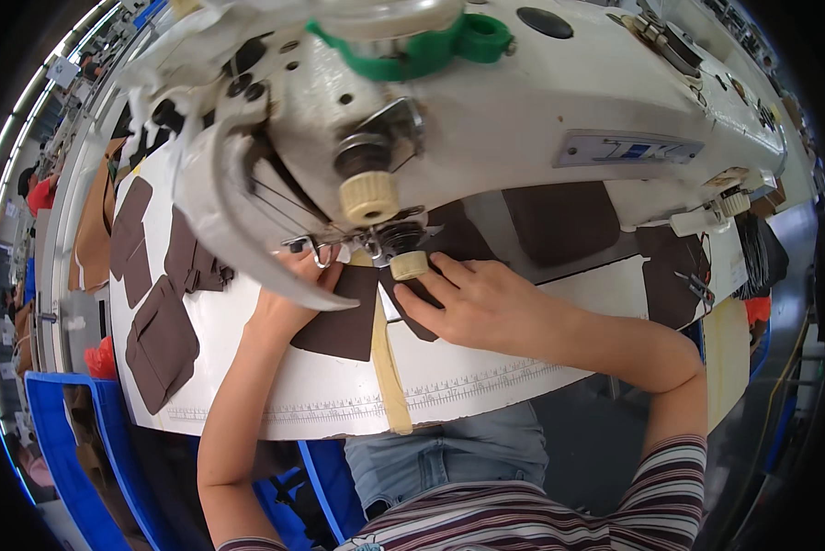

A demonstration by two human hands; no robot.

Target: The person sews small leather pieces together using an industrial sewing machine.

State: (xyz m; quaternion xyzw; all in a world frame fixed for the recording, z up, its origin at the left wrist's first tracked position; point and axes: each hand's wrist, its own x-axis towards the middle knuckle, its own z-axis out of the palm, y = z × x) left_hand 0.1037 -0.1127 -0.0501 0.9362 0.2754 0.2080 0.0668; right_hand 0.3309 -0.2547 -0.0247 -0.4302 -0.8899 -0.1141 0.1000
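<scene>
A white sewing machine (486,110) spans the upper view, its needle area just above my hands. My left hand (288,289) is at the left edge of a dark brown fabric piece (339,321); the machine's curved pale lever (233,230) and its thread guides cover most of its fingers. Across from it, my right hand (472,298) rests with fingers spread apart on another dark brown piece (415,317), close to a cream tension knob (410,265). The needle and the spot beneath it are hidden by the machine head.
Brown pocket-shaped pieces (163,344) lie left on the white table (238,367); a brown panel (561,223) lies behind my right hand. Thread snips (695,286) rest at right. Yellow tape (391,376) crosses a printed ruler. Blue bins (50,432) stand lower left.
</scene>
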